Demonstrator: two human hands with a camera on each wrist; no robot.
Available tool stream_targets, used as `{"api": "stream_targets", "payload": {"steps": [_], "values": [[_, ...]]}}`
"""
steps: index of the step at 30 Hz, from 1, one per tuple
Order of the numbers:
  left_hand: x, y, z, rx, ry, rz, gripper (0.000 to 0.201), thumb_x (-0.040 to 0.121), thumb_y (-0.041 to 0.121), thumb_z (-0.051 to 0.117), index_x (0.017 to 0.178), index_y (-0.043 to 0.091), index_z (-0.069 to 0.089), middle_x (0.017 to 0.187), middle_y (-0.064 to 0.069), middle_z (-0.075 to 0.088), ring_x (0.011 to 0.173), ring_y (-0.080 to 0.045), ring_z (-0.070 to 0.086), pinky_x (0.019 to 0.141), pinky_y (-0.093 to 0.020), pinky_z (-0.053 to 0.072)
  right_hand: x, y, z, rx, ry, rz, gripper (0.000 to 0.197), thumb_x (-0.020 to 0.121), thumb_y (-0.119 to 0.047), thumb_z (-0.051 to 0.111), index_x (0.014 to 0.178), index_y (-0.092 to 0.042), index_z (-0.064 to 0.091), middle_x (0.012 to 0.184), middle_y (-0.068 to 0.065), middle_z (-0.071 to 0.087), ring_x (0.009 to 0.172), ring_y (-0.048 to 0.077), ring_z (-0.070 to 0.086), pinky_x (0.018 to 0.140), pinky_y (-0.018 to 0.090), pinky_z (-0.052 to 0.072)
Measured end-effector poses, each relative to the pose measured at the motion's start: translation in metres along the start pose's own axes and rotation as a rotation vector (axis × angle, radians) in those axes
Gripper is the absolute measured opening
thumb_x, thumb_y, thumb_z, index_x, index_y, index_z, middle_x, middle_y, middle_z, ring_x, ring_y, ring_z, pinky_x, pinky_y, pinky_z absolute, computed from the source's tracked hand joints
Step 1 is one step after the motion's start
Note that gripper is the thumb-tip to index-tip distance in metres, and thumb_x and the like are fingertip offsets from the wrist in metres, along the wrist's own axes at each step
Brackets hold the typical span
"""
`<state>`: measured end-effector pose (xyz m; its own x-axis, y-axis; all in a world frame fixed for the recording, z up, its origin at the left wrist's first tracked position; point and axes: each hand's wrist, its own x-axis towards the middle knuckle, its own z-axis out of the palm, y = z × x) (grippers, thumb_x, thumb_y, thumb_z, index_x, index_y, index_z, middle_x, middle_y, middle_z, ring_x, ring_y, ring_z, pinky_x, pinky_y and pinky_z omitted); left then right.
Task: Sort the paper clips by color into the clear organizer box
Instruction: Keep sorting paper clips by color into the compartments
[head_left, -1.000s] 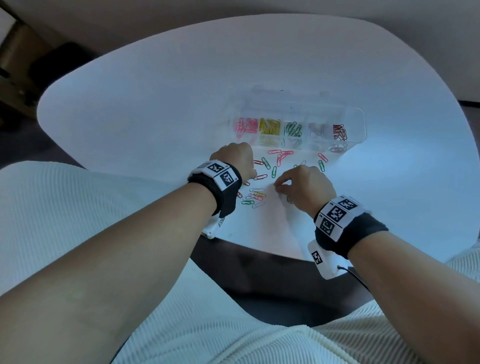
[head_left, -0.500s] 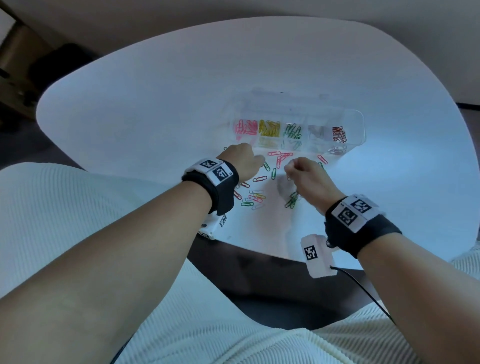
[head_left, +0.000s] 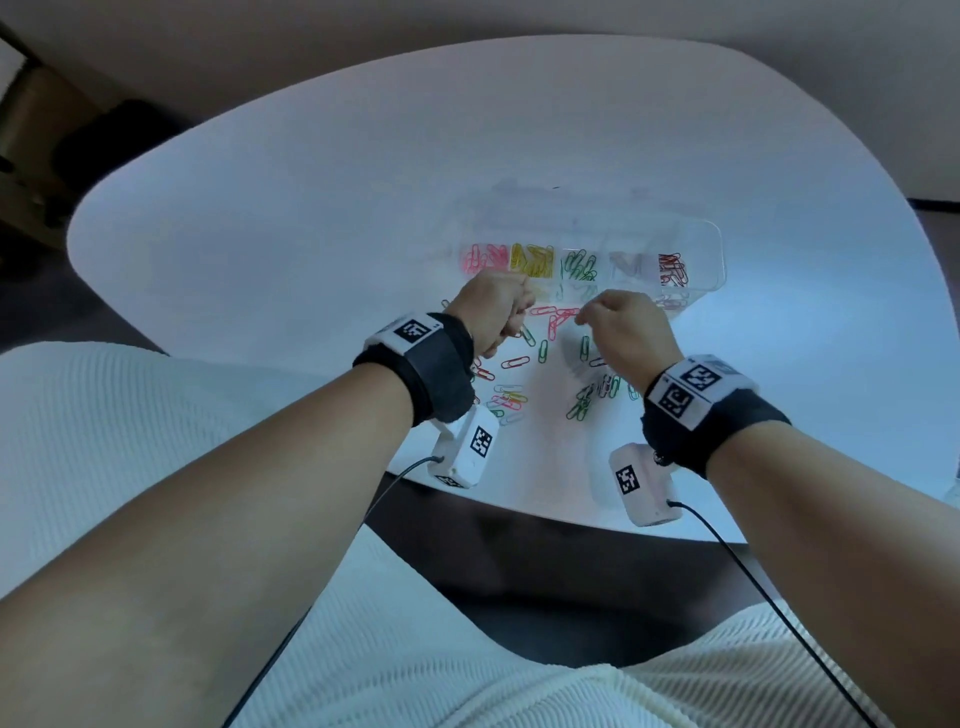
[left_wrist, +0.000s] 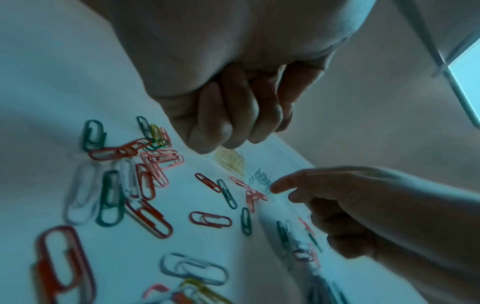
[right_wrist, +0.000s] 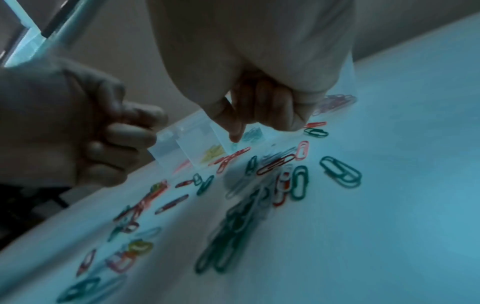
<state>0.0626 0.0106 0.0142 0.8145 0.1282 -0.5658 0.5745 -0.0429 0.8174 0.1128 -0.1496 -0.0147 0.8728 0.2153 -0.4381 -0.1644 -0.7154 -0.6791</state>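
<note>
- Loose paper clips (head_left: 540, 358) of mixed colors lay scattered on the white desk (head_left: 311, 218), just in front of the clear organizer box (head_left: 701, 249), whose compartments held pink, yellow, green, clear and red clips.
- The left hand (head_left: 496, 312) hovered near the yellow compartment, its grip curled tight; contents: cannot tell.
- The right hand (head_left: 623, 332) hovered by the green compartment, forefinger extended, other fingers curled; whether it held a clip: cannot tell.

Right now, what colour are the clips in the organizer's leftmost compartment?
Pink clips, clearest in the head view of the organizer box.
</note>
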Motion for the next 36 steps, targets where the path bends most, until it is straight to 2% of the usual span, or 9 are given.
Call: {"api": "stream_targets", "payload": {"steps": [4, 7, 9, 11, 16, 21, 25, 29, 36], "values": [[0.009, -0.009, 0.005, 0.534, 0.011, 0.102, 0.031, 0.091, 0.021, 0.048, 0.061, 0.016, 0.042, 0.065, -0.002, 0.048, 0.06, -0.018, 0.043, 0.061, -0.032, 0.036, 0.007, 0.006, 0.005, -0.339, 0.009, -0.074, 0.036, 0.092, -0.02, 0.048, 0.118, -0.034, 0.067, 0.114, 0.005, 0.069, 0.088, 0.025, 0.066, 0.071, 0.027, 0.049], [0.012, -0.015, 0.007, 0.871, 0.117, 0.151, 0.018, 0.088, 0.046, 0.053, 0.093, 0.032, 0.063, 0.103, 0.003, 0.067, 0.089, -0.023, 0.061, 0.077, -0.031, 0.047, 0.004, 0.01, 0.003, -0.423, 0.028, -0.087, 0.032, 0.092, -0.021, 0.052, 0.114, -0.035, 0.07, 0.108, 0.006, 0.072, 0.088, 0.026, 0.067, 0.066, 0.025, 0.045], [0.016, -0.018, 0.007, 0.978, 0.118, 0.204, 0.028, 0.093, 0.045, 0.051, 0.119, 0.042, 0.06, 0.124, 0.003, 0.064, 0.108, -0.026, 0.06, 0.087, -0.033, 0.047, -0.001, 0.014, 0.002, -0.433, 0.044, -0.093, 0.023, 0.092, -0.026, 0.059, 0.108, -0.033, 0.073, 0.103, 0.005, 0.072, 0.089, 0.026, 0.067, 0.068, 0.025, 0.046], [0.018, -0.018, 0.007, 1.025, 0.131, 0.197, 0.032, 0.095, 0.042, 0.047, 0.126, 0.044, 0.057, 0.131, 0.002, 0.061, 0.115, -0.028, 0.058, 0.092, -0.036, 0.046, -0.006, 0.019, 0.002, -0.436, 0.059, -0.096, 0.017, 0.09, -0.031, 0.062, 0.102, -0.032, 0.075, 0.099, 0.005, 0.072, 0.085, 0.027, 0.066, 0.068, 0.027, 0.048], [0.02, -0.022, 0.003, 1.07, 0.159, 0.146, 0.028, 0.093, 0.041, 0.05, 0.116, 0.042, 0.066, 0.118, 0.005, 0.067, 0.1, -0.025, 0.062, 0.079, -0.029, 0.046, -0.014, 0.024, 0.001, -0.471, 0.05, -0.068, 0.019, 0.087, -0.043, 0.066, 0.094, -0.028, 0.075, 0.095, 0.004, 0.067, 0.077, 0.022, 0.058, 0.064, 0.026, 0.04], [0.016, -0.019, 0.006, 1.144, 0.197, 0.163, 0.018, 0.09, 0.034, 0.055, 0.096, 0.028, 0.071, 0.097, 0.002, 0.07, 0.081, -0.024, 0.063, 0.068, -0.028, 0.044, -0.016, 0.02, 0.0, -0.437, 0.065, -0.09, 0.025, 0.086, -0.045, 0.067, 0.101, -0.027, 0.074, 0.102, 0.004, 0.07, 0.092, 0.024, 0.064, 0.072, 0.028, 0.047], [0.012, -0.019, 0.009, 1.061, 0.178, 0.105, 0.011, 0.083, 0.034, 0.053, 0.083, 0.024, 0.059, 0.083, 0.002, 0.063, 0.075, -0.025, 0.058, 0.069, -0.029, 0.044, -0.015, 0.014, 0.004, -0.527, 0.034, -0.07, 0.022, 0.086, -0.046, 0.067, 0.095, -0.028, 0.075, 0.095, 0.005, 0.068, 0.081, 0.024, 0.058, 0.068, 0.026, 0.041], [0.01, -0.012, 0.006, 0.847, 0.183, 0.093, 0.03, 0.089, 0.024, 0.038, 0.06, 0.018, 0.035, 0.064, 0.0, 0.041, 0.065, -0.027, 0.041, 0.058, -0.031, 0.03, -0.012, 0.01, 0.005, -0.532, 0.0, -0.048, 0.021, 0.085, -0.042, 0.069, 0.086, -0.022, 0.074, 0.072, 0.001, 0.057, 0.076, 0.02, 0.054, 0.065, 0.026, 0.042], [0.005, -0.013, 0.01, 0.675, 0.12, 0.132, 0.042, 0.094, 0.021, 0.039, 0.055, 0.015, 0.027, 0.055, -0.003, 0.03, 0.055, -0.022, 0.029, 0.051, -0.032, 0.019, -0.005, 0.004, 0.012, -0.507, -0.046, 0.044, 0.02, 0.079, -0.033, 0.061, 0.077, -0.013, 0.064, 0.074, 0.006, 0.065, 0.067, 0.024, 0.061, 0.059, 0.025, 0.045]]}}
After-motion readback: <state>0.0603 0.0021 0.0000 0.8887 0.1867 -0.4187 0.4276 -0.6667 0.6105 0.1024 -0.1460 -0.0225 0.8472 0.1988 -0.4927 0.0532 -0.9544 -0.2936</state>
